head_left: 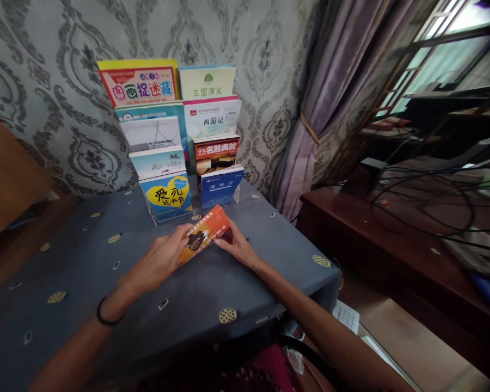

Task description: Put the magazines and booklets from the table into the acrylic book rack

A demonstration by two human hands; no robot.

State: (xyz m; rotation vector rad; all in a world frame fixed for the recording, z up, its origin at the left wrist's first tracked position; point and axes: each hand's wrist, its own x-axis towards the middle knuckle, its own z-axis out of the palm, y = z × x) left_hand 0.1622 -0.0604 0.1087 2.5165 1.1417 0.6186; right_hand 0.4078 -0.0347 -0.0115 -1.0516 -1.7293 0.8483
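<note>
A small orange-red book (206, 233) with a dark figure on its cover is held tilted above the table, between both my hands. My left hand (167, 253) grips its left end, the fingers partly hidden behind it. At the right end, my right hand (237, 246) pinches the edge with the thumb in front. Just beyond the book stands a tiered rack of books. Its front row has a blue book with a yellow heart (169, 196) on the left and a dark blue booklet (221, 186) on the right.
Behind the front row rise more books, among them a red-covered one (216, 155) and a yellow-edged picture book (141, 81). A grey-blue patterned cloth (106, 272) covers the table. Right of it, a dark red desk (351, 228) carries tangled cables (428, 223). A tied purple curtain (310, 120) hangs behind.
</note>
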